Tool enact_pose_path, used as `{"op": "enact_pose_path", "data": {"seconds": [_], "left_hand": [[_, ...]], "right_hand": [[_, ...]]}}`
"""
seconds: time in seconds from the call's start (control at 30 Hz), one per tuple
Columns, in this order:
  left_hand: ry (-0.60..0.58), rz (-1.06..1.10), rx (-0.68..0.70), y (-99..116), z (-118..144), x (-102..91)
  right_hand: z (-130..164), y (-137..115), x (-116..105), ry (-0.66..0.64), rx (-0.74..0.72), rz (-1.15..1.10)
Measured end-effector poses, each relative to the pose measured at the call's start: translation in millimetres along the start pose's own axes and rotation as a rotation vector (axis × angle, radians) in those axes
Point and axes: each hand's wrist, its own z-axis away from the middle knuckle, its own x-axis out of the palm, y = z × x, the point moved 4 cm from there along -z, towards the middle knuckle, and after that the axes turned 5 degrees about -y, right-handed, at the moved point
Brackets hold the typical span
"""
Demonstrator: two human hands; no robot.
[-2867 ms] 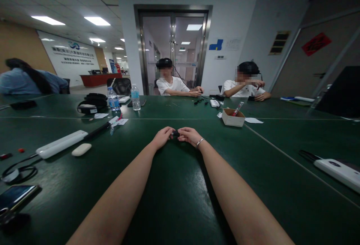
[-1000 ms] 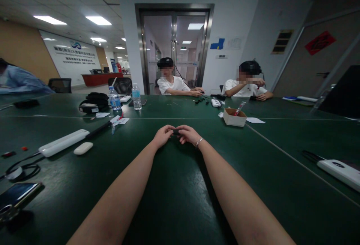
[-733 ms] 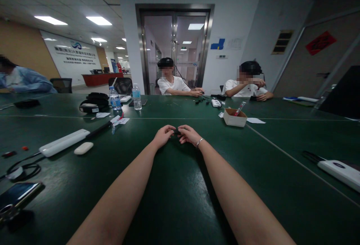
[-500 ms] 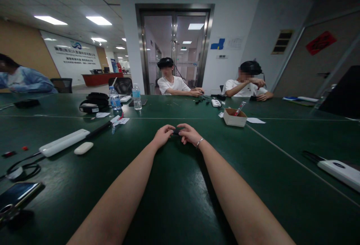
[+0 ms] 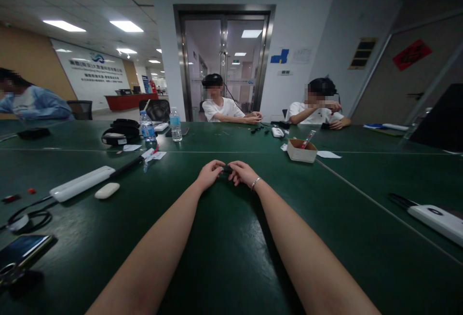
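Note:
Both my arms reach forward over the dark green table (image 5: 224,238). Between my fingertips is a small black object (image 5: 226,170), too small and too covered to name. My left hand (image 5: 211,173) pinches its left end, thumb and fingers closed together. From the other side my right hand (image 5: 244,173), with a bracelet (image 5: 255,183) at the wrist, grips the right end with curled fingers. The two hands nearly meet, just above or on the tabletop; I cannot tell which.
Left of my arms lie a white earbud-like case (image 5: 107,190), a long white device (image 5: 82,183) with cable and a phone (image 5: 25,253). Two water bottles (image 5: 175,126) stand farther back. A small cardboard box (image 5: 302,152) is at right, near a white power bank (image 5: 437,221). Several people sit around.
My right index finger has come down onto the small black object, from raised to closed. My left hand stays in place.

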Motion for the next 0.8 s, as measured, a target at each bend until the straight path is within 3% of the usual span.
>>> {"op": "enact_pose_path", "data": {"seconds": [0.13,0.4,0.6,0.8], "left_hand": [[0.012,0.01,-0.005,-2.9,-0.8,-0.8],[0.013,0.003,0.007,-9.0,-4.1,-0.2],[0.013,-0.007,0.003,-10.2,-4.2,-1.1],[0.019,-0.016,0.0,-9.9,-4.0,-1.2]], "right_hand": [[4.5,-3.1,-4.5,-0.017,-0.113,-0.055],[-0.8,1.0,-0.3,0.017,0.02,-0.039],[5.2,-6.1,-2.9,0.005,-0.094,-0.067],[1.7,-0.4,-1.5,0.038,0.05,-0.036]]}}
